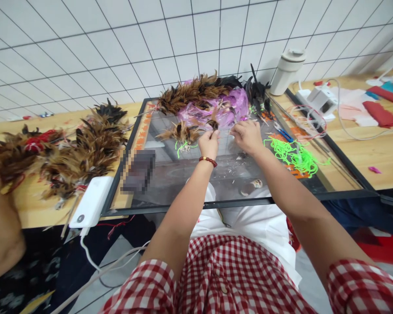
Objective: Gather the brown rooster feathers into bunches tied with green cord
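Observation:
My left hand [209, 143] is closed in a pinch on a small bunch of brown feathers [213, 123] over a glass-topped board [170, 174]. My right hand [247, 136] is beside it, fingers curled toward the same bunch; what it holds is too small to name. A tied feather bundle with green string [182, 135] lies just left of my left hand. A purple plastic bag [229, 107] with loose brown feathers sits beyond both hands.
A heap of green string [294, 155] and blue-handled scissors [283, 133] lie to the right. Piles of feather bundles [78, 148] cover the left table, with a white power bank [91, 201] at its edge. A white tumbler [286, 72] stands behind. Another person's arm [0, 226] is at far left.

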Action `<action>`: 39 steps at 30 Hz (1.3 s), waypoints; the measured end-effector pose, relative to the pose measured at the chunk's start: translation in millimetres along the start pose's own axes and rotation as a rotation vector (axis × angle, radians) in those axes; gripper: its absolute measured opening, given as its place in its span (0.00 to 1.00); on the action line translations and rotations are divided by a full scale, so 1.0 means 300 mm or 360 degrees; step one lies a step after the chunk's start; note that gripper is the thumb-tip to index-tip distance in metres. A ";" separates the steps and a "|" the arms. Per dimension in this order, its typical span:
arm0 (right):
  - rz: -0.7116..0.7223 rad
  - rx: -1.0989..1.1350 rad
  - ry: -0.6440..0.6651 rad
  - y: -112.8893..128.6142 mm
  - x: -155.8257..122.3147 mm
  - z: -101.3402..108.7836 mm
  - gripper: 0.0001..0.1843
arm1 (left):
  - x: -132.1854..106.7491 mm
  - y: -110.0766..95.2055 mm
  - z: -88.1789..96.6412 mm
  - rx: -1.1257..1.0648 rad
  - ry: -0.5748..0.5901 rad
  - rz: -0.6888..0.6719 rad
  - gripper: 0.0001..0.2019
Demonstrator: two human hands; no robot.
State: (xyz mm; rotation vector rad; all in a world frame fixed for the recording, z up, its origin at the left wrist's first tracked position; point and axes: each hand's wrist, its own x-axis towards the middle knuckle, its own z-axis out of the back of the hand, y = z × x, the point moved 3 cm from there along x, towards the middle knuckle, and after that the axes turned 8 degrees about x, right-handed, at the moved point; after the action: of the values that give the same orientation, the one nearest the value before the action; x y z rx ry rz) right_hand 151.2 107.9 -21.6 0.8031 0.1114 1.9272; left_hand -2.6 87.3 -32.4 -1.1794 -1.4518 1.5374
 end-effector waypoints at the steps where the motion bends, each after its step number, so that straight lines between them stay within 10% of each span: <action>1: 0.0020 -0.0005 0.0008 0.010 -0.003 0.010 0.11 | 0.006 0.005 -0.001 0.0078 0.0003 -0.0050 0.08; 11: 0.0085 -0.0088 0.0101 0.064 -0.021 0.004 0.15 | -0.017 0.005 -0.002 0.0898 0.0171 -0.0656 0.09; 23: -0.0174 0.0630 -0.0260 -0.100 0.021 0.013 0.14 | -0.009 0.003 -0.008 0.0163 0.0141 0.0126 0.13; 39: 0.0326 -0.0010 0.0268 0.045 -0.011 0.016 0.15 | 0.012 0.037 -0.017 0.0680 0.0373 -0.0354 0.14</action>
State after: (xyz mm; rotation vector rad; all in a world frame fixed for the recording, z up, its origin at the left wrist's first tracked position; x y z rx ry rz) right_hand 144.5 97.3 -13.8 0.6678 0.1294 2.1872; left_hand 1.9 91.1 -43.8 -0.8754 -0.9990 1.4101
